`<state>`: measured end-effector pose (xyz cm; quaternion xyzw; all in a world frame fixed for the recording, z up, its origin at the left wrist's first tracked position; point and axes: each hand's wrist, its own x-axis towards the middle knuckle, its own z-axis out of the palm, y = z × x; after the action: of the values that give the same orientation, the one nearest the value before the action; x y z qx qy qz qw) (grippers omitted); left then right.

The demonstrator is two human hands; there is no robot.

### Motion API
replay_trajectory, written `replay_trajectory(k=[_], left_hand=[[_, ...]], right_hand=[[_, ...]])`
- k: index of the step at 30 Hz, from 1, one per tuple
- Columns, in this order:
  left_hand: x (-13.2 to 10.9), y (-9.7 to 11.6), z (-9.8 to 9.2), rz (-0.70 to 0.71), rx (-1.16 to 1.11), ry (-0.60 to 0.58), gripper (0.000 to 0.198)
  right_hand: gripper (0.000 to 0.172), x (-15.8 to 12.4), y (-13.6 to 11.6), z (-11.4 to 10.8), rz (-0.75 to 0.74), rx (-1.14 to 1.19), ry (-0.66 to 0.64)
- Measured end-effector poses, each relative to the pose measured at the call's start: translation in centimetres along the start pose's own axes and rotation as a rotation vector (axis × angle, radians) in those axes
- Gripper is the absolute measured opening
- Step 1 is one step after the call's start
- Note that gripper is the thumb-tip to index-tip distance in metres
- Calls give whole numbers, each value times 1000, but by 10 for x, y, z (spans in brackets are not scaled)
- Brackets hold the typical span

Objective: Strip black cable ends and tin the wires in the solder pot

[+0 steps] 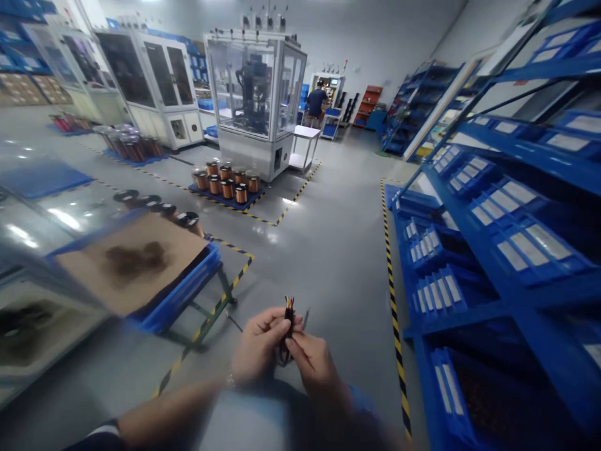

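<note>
Between both hands, in front of my body, I hold a small bundle of black cables [289, 321] whose coloured wire ends, red and yellow among them, point upward. My left hand [259, 341] is closed round the bundle, its thumb pressed on the front. Just below and to the right, my right hand [312, 357] pinches the same bundle with thumb and fingers. The lower part of the cables loops down behind the fingers and is partly hidden. A pale, blurred flat shape [248, 419] shows below the hands.
On the left stands a cardboard-topped blue table [188, 250] with a dark pile. Copper wire spools [227, 186] sit before a glass-walled machine [253, 94]. Blue shelving with bins [436, 294] lines the right. A person [317, 100] sits far back. Striped tape [392, 294] marks the floor.
</note>
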<state>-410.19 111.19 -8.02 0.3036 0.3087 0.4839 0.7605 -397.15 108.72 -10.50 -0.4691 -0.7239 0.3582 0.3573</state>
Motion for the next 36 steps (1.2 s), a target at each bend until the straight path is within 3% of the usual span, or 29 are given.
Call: replay_trajectory(k=[5,11,15,18,20,22,24,25,27,30,33,36], left_hand=[[160,-6,40,-69,11,-99,10],[326,-11,114,-183,117,-242,9],[435,-45,160,-220,216,-265,12],[517,-78,194,-169,352,-198,17],[566,-98,219,-272,348,-145,21],[607,-112,248,-491,283,-155,35],[645,-120,279,-721,150,-190,43],[664,-123,293,-772,57,-188,44],[707,-126,318,-739,-168,-141,39],[789,-129,332,-461,-363,95,18],[894,-129,320,-248,-411,345,19],[1011,-120,300,-88,-454,435,20]], right_hand=[[27,93,70,-94,88,30,38],[20,174,127,-220,239,102,158],[8,209,200,-297,271,33,243],[15,234,268,-368,297,32,377],[19,256,309,-426,301,112,485],[21,283,341,-486,280,235,554],[22,314,363,-539,236,365,550],[22,331,372,-560,216,426,528],[21,364,390,-592,199,555,468],[18,410,432,-620,216,774,392],[16,451,496,-652,256,957,365],[17,493,567,-703,409,1001,403]])
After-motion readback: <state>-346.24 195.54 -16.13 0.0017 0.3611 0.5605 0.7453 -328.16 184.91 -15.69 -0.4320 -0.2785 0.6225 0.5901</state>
